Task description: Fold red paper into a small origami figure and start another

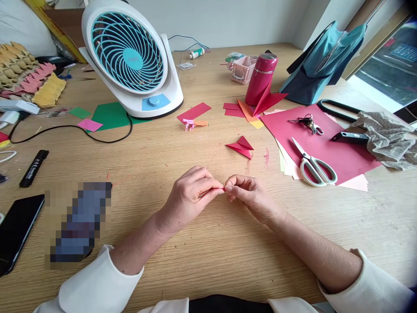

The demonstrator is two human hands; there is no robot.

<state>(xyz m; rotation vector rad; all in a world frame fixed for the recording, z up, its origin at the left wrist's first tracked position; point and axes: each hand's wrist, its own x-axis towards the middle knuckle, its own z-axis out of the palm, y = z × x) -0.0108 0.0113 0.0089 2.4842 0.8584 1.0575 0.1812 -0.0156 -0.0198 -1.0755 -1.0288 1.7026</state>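
Small red paper piece [223,190] sits between the two hands, just above the desk [182,269] and in front of the torso; mostly hidden, so its folds cannot be read. Left hand [191,190]: thumb and fingers closed together on its left end. Right hand [249,194]: thumb and forefinger pinched at the opposite end, remaining fingers curled. The fingertip grip at both ends probably suits so little paper, each hand steadying it for the other. Folded red paper shape [241,147] lies beyond the hands, apart from them. White-handled scissors [314,166] rest partly on a large red sheet [335,148], rings toward the person, presumably for easy reach; they and the keys [309,123] likely also weigh the sheet down. Containers: pink plastic basket [240,74] at the back, contents too small to identify. Magenta flask [261,74] upright beside it, contents not visible; a larger folded red piece [267,102] stands in front, apparently propped there. Teal bag [321,65] upright further right; cannot tell what it holds.
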